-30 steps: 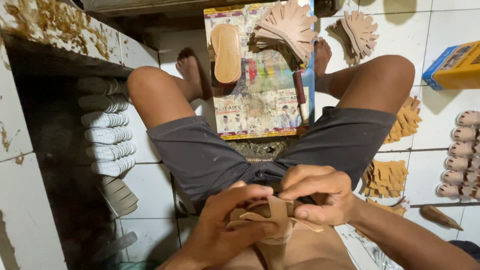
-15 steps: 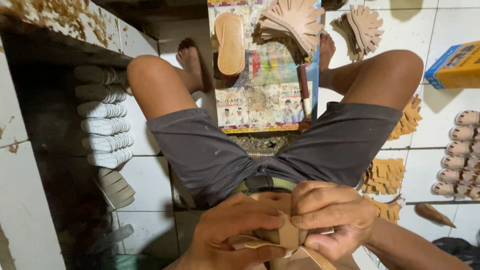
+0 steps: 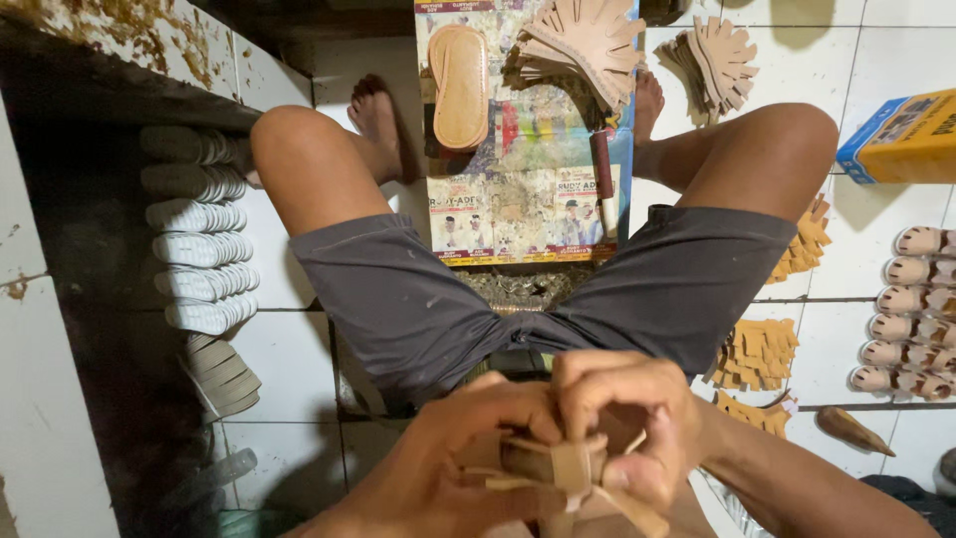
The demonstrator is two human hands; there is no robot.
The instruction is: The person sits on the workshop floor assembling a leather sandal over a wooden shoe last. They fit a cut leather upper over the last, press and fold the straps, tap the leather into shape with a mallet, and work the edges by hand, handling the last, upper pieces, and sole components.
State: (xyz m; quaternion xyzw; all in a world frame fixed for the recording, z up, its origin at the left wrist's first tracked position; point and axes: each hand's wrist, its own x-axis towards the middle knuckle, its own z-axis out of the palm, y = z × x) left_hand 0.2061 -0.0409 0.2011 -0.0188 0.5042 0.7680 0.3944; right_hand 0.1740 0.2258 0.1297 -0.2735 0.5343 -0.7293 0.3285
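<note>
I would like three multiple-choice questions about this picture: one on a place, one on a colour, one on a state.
1. Where does the tan sole lie?
A. on the printed board
B. on the person's knee
C. in the box

2. What colour are the shorts?
A. white
B. dark grey
C. red

3. How is the strappy tan piece held?
A. by the left hand alone
B. it lies on the floor
C. by the left hand and the right hand together

Answers: 1 A, it rests flat on the board ahead; 2 B, grey cloth covers both thighs; 3 C, fingers of both hands grip it.
</note>
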